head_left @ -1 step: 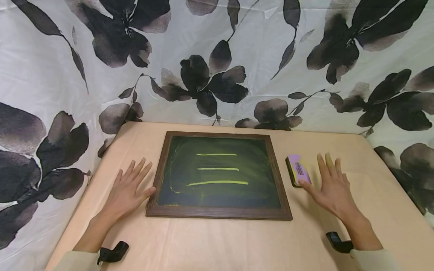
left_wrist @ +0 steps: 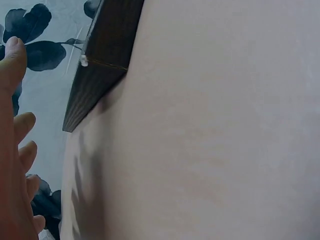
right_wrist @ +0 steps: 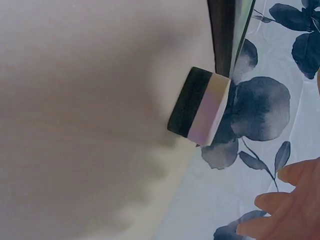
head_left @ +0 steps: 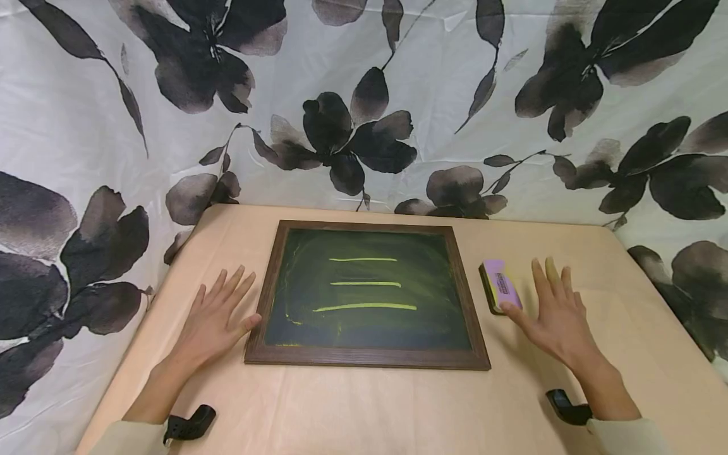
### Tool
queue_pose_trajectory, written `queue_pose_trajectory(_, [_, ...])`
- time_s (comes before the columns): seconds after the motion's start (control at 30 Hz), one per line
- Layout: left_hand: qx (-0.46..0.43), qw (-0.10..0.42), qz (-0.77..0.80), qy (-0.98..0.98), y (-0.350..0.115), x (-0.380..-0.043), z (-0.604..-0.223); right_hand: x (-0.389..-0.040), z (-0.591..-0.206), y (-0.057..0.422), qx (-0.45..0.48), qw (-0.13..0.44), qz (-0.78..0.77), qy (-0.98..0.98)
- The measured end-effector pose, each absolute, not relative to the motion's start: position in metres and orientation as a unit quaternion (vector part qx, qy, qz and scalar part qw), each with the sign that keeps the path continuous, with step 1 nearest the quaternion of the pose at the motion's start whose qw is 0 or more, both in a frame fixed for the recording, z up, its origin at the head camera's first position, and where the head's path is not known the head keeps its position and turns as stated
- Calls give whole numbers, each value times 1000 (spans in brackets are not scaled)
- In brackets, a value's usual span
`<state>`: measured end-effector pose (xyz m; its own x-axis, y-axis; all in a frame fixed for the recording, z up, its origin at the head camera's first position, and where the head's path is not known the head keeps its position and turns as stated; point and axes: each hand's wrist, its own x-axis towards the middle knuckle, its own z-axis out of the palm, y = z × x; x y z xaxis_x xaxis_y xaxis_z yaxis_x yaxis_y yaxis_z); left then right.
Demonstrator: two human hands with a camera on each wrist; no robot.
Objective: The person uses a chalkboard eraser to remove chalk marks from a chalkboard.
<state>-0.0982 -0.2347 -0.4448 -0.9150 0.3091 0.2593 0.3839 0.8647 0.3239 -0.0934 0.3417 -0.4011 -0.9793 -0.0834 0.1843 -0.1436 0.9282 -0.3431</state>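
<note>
A small chalkboard (head_left: 370, 328) in a brown wooden frame lies on the table, with three yellow chalk lines across it. To its left is my left hand (head_left: 215, 319), fingers spread and straight, the thumb tip right at the frame's left edge in the head view. A purple and yellow eraser (head_left: 500, 285) with a dark felt base lies just right of the board. My right hand (head_left: 556, 316) hovers beside it with fingers extended, the thumb overlapping the eraser's near end in the head view. In the right wrist view the eraser (right_wrist: 200, 106) stands apart from the fingers.
The pale wood-toned table (head_left: 364, 411) runs out to both sides of the board. Behind and around it hangs a white cloth (head_left: 443, 82) with dark flower prints. A black wrist device (head_left: 190, 423) shows by the left wrist, another (head_left: 569, 407) by the right.
</note>
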Motion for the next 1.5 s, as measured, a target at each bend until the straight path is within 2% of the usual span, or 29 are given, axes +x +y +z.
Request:
queue_pose_trajectory(0.57, [-165,87,-196,-963,-234,-105,-447,-99,-406,336,57,82,178,-979])
queue_pose_trajectory(0.83, [-170,65,-235,-955,-224,-118,-449,-112,-419,331,4,74,212,-974])
queue_pose_trajectory(1.07, [-161,55,-266,-949,-218,-125,-459,-118,-431,328,-30,51,310,-949])
queue_pose_trajectory(1.5, [-187,90,-305,-930,-211,-127,-475,-120,-441,329,-43,57,304,-950])
